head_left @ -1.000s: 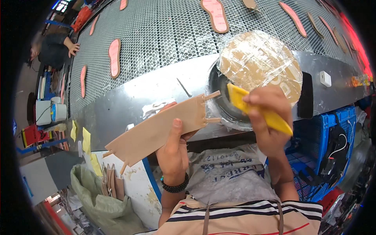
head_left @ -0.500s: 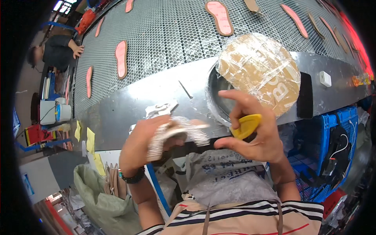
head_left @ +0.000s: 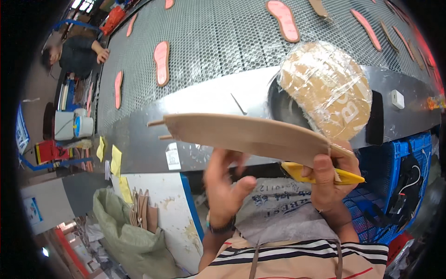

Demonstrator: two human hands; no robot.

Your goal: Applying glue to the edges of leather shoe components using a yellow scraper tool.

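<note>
A long, curved brown sole-like piece stretches over the near edge of the metal table, with two thin prongs at its left end. Its right end is pinched between the thumb and fingers of my right hand. That same hand also keeps a flat yellow plastic piece, pointed at its end, against the palm. Below the middle of the brown piece is my left hand, somewhat blurred, its thumb stretched out and fingers apart. Its fingertips are partly hidden at the brown piece's lower edge, so contact is unclear.
A round cardboard lid wrapped in clear film partly covers a dark bowl. Beyond lies a mesh conveyor with several pink insoles. A blue crate stands right, a green sack left. Another person is far left.
My right hand now grips the long brown piece along with the yellow one. My left hand, earlier round a pale striped curved piece, has moved right and let go. The view has shifted slightly.
</note>
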